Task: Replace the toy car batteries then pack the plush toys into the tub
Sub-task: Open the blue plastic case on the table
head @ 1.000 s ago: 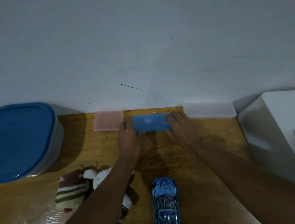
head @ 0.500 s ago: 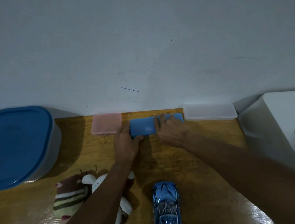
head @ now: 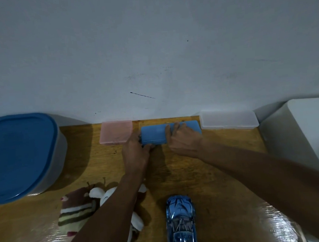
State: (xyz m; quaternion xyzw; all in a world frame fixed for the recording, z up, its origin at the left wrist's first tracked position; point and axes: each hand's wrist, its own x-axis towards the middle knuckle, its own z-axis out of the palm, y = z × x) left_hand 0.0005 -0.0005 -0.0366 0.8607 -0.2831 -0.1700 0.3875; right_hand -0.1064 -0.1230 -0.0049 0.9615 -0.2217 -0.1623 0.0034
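A flat blue plastic case (head: 154,134) lies at the back of the wooden table (head: 225,173), near the wall. My left hand (head: 136,153) grips its left end, thumb under the front edge. My right hand (head: 183,140) lies over its right half with fingers on the lid. A shiny blue toy car (head: 181,222) stands at the front centre. A striped plush (head: 77,211) and a white plush (head: 103,197) lie at the front left, partly under my left forearm. The tub (head: 20,156), with a blue lid on it, stands at the left.
A pink case (head: 115,132) sits left of the blue one, and a clear case (head: 229,122) sits to its right, both against the wall. A white box (head: 308,134) borders the table's right side.
My right hand slid from the blue case's right end onto its top. The case shifted slightly left and tilted a little. My left hand stays on its left end.
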